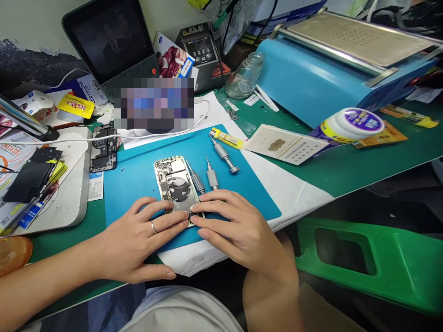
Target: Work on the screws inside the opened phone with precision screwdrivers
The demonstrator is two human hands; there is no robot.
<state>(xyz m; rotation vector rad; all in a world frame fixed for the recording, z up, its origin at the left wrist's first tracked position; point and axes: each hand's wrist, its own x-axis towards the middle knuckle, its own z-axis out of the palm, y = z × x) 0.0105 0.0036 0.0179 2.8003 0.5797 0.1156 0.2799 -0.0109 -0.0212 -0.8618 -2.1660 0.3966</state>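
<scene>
An opened phone housing (180, 186) lies face up on the blue mat (138, 184), its inner board and a round dark patch exposed. My left hand (138, 240) rests over its lower left part, fingers stretched out, with a ring on one finger. From the right, my right hand (235, 226) reaches over the lower right edge, fingers spread. Fingertips of both hands meet at the phone's bottom end and hide what they touch there. Beside the phone lie a dark-handled screwdriver (197, 182), a silver screwdriver (212, 176) and a longer screwdriver (225, 157).
Another opened phone (104, 150) lies left of the mat. A yellow packet (226, 137), a propped card (282, 142) and a white-and-purple tub (349, 124) stand right. Behind are a glass jar (245, 74), a blue machine (294, 78) and a screen (109, 39).
</scene>
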